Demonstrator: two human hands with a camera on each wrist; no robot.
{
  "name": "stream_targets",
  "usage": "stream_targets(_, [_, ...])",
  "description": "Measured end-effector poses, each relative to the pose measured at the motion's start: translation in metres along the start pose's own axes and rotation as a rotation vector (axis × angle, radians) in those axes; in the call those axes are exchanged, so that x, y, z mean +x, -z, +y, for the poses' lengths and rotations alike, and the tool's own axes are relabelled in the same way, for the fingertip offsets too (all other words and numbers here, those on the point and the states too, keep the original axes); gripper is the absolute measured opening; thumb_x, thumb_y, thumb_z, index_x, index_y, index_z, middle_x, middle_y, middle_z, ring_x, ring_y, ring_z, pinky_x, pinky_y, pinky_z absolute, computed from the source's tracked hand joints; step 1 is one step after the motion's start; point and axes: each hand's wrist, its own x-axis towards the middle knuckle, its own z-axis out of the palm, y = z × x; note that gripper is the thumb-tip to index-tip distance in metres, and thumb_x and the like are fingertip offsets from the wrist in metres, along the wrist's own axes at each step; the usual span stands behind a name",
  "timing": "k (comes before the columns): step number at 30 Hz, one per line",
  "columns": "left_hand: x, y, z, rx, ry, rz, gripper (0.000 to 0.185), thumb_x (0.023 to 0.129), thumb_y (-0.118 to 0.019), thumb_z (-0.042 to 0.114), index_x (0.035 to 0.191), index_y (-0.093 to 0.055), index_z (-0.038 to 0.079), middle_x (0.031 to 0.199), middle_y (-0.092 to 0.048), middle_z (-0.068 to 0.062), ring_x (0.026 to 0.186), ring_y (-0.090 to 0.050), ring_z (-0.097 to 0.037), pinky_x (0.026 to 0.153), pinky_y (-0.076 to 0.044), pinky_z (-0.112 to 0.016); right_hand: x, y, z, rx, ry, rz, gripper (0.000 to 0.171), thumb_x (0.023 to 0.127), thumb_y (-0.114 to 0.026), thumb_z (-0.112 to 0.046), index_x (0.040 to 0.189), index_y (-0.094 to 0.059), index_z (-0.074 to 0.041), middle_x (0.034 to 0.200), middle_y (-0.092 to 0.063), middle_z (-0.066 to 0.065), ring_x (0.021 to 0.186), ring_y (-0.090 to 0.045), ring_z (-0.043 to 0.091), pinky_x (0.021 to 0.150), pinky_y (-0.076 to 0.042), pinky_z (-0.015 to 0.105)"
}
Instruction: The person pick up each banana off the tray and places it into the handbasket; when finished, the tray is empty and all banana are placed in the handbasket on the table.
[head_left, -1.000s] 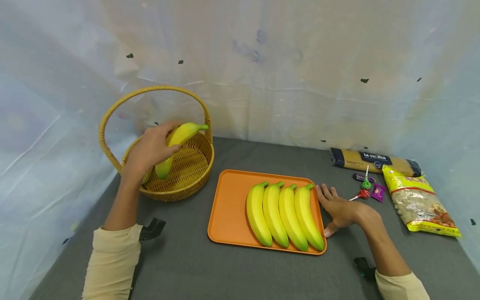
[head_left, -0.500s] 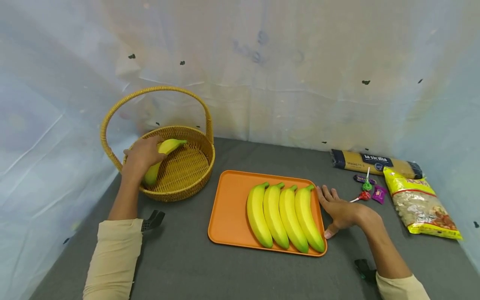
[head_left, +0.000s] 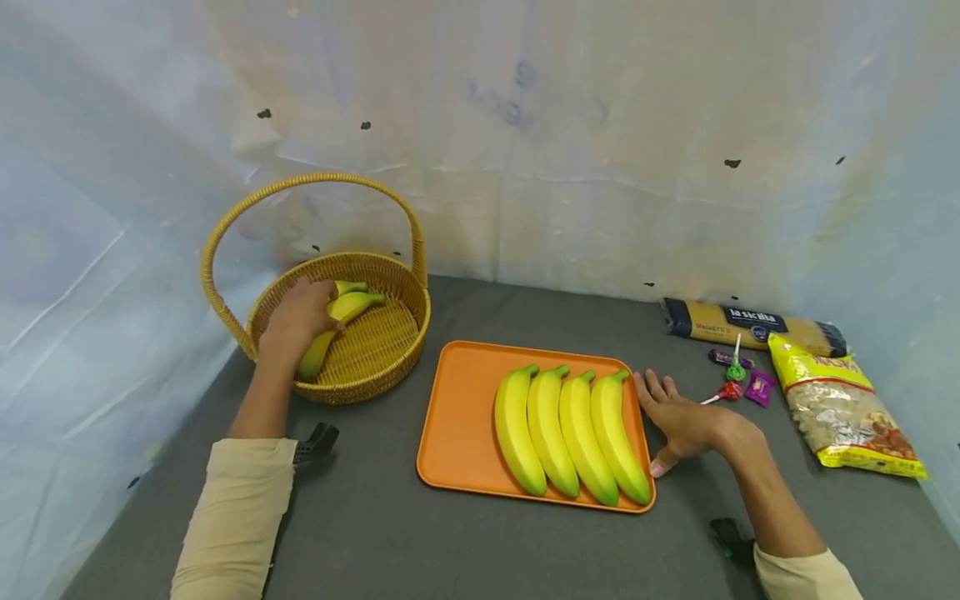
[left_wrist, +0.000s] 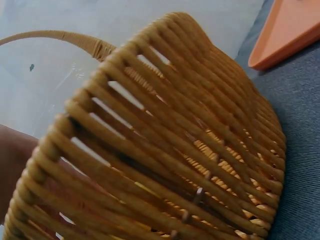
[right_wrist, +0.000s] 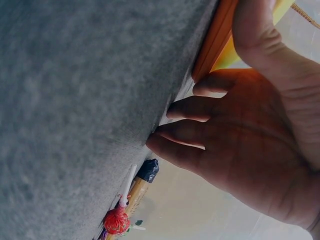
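Observation:
Inside the wicker basket, my left hand holds a yellow banana low near the basket floor, thumb across its near side. A second banana lies just behind it, mostly hidden by the hand. The left wrist view is largely filled by the basket's woven wall, which hides the fingers. My right hand rests with straight, spread fingers against the right edge of the orange tray. Several bananas lie side by side on the tray's right part.
Right of the tray lie a red lollipop, a green lollipop and small purple-wrapped sweets. Behind them are a spaghetti pack and a yellow-ended food bag. The basket's tall handle arches above its rim.
My left hand has lowered the banana into the basket, then shifted it slightly right, uncovering the tip of the banana behind. The right hand and tray have stayed still.

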Motion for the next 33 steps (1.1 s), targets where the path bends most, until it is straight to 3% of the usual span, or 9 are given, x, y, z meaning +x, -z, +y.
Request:
stream_targets(5, [0.001, -0.001, 0.002, 0.02, 0.003, 0.022, 0.059, 0.092, -0.081, 0.016, 0.14, -0.054, -0.007, 0.13, -0.053, -0.032, 0.118, -0.052, -0.047, 0.09, -0.05, -0.059, -0.007, 0.006, -0.018, 0.003, -0.017, 0.005, 0.149, 0.07, -0.091, -0.051, 0.165, 0.01, 0.003, 0.168, 0.015, 0.039, 0.151, 0.012, 0.066, 0.113, -0.006, 0.085])
stream_targets(8, [0.001, 0.001, 0.003, 0.031, 0.012, 0.007, 0.062, 0.094, -0.08, 0.017, 0.144, -0.052, -0.006, 0.137, -0.051, -0.034, 0.125, -0.05, -0.052, 0.096, -0.048, -0.067, -0.011, 0.009, -0.028, -0.002, -0.038, 0.0, 0.147, 0.07, -0.092, -0.045, 0.164, 0.008, 0.006, 0.167, 0.014, 0.039, 0.152, 0.011, 0.066, 0.114, -0.007, 0.085])
stream_targets(11, [-0.002, 0.005, 0.005, 0.033, 0.023, 0.002, 0.066, 0.096, -0.077, 0.022, 0.15, -0.047, -0.004, 0.15, -0.042, -0.037, 0.136, -0.042, -0.058, 0.106, -0.037, -0.079, -0.014, 0.009, -0.032, -0.007, -0.037, -0.003, 0.145, 0.071, -0.093, -0.042, 0.163, 0.007, 0.009, 0.166, 0.014, 0.041, 0.151, 0.011, 0.067, 0.114, -0.007, 0.085])
stream_targets(14, [-0.008, 0.012, 0.012, 0.042, 0.005, 0.03, 0.068, 0.099, -0.074, 0.028, 0.152, -0.045, -0.002, 0.156, -0.039, -0.037, 0.139, -0.039, -0.06, 0.109, -0.032, -0.081, -0.016, 0.008, -0.033, -0.003, -0.028, -0.003, 0.143, 0.072, -0.092, -0.042, 0.163, 0.006, 0.011, 0.166, 0.013, 0.042, 0.151, 0.011, 0.068, 0.115, -0.007, 0.084])
stream_targets(18, [-0.017, 0.024, 0.033, 0.039, -0.122, 0.063, 0.065, 0.103, -0.068, 0.033, 0.151, -0.046, -0.005, 0.145, -0.054, -0.035, 0.129, -0.054, -0.055, 0.105, -0.046, -0.068, -0.016, 0.007, -0.035, -0.004, -0.024, 0.001, 0.143, 0.072, -0.092, -0.043, 0.163, 0.006, 0.009, 0.167, 0.013, 0.041, 0.151, 0.01, 0.067, 0.117, -0.007, 0.082])
stream_targets(20, [-0.022, 0.027, 0.049, 0.005, -0.211, 0.074, 0.062, 0.104, -0.066, 0.033, 0.15, -0.049, -0.005, 0.128, -0.064, -0.032, 0.111, -0.063, -0.048, 0.097, -0.052, -0.06, -0.015, 0.008, -0.035, -0.016, -0.029, 0.004, 0.143, 0.072, -0.091, -0.043, 0.164, 0.005, 0.009, 0.167, 0.013, 0.041, 0.152, 0.01, 0.066, 0.117, -0.008, 0.081])
stream_targets(25, [-0.035, 0.018, 0.092, -0.121, -0.412, 0.093, 0.052, 0.102, -0.069, 0.032, 0.144, -0.059, 0.002, 0.103, -0.071, -0.016, 0.089, -0.066, -0.027, 0.081, -0.055, -0.045, -0.009, 0.009, -0.024, -0.029, -0.032, 0.006, 0.145, 0.071, -0.091, -0.046, 0.164, 0.007, 0.006, 0.168, 0.014, 0.039, 0.152, 0.011, 0.066, 0.117, -0.008, 0.082])
stream_targets(30, [-0.045, -0.008, 0.133, -0.155, -0.579, 0.005, 0.051, 0.102, -0.069, 0.036, 0.145, -0.059, 0.009, 0.105, -0.073, -0.008, 0.089, -0.068, -0.019, 0.081, -0.058, -0.038, 0.011, -0.004, 0.018, -0.004, -0.001, -0.003, 0.153, 0.067, -0.088, -0.061, 0.166, 0.015, -0.006, 0.17, 0.02, 0.032, 0.153, 0.016, 0.062, 0.115, -0.004, 0.083])
stream_targets(33, [-0.049, -0.024, 0.152, -0.119, -0.635, -0.099, 0.054, 0.103, -0.066, 0.04, 0.148, -0.056, 0.012, 0.107, -0.07, -0.01, 0.09, -0.066, -0.018, 0.08, -0.056, -0.037, 0.011, -0.006, 0.018, 0.009, 0.013, 0.0, 0.153, 0.067, -0.085, -0.065, 0.167, 0.015, -0.006, 0.17, 0.02, 0.032, 0.153, 0.017, 0.062, 0.116, -0.004, 0.083])
